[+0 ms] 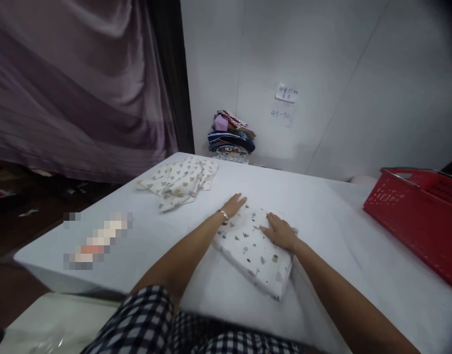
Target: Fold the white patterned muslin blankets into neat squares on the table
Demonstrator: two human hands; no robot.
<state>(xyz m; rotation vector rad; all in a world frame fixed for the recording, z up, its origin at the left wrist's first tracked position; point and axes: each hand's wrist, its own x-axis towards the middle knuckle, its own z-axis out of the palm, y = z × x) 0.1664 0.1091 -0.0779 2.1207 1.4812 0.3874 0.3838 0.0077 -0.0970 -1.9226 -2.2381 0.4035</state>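
Observation:
A folded white cloth with small printed motifs (252, 241) lies at an angle on the white table (163, 246) in front of me. On its far left edge rests my left hand (233, 204), fingers stretched out, a bracelet at the wrist. My right hand (279, 231) lies flat on the cloth's right side with the fingers spread. Both palms press down on the fabric and neither hand grips it. Farther back on the left, a crumpled white printed cloth (181, 182) lies loosely on the table.
A red plastic basket (413, 211) stands at the right side of the table. Behind the far edge, a stack of folded clothes (231, 135) sits against the white wall. Paper notes (286, 93) hang on that wall. A purple curtain (81, 88) hangs at the left.

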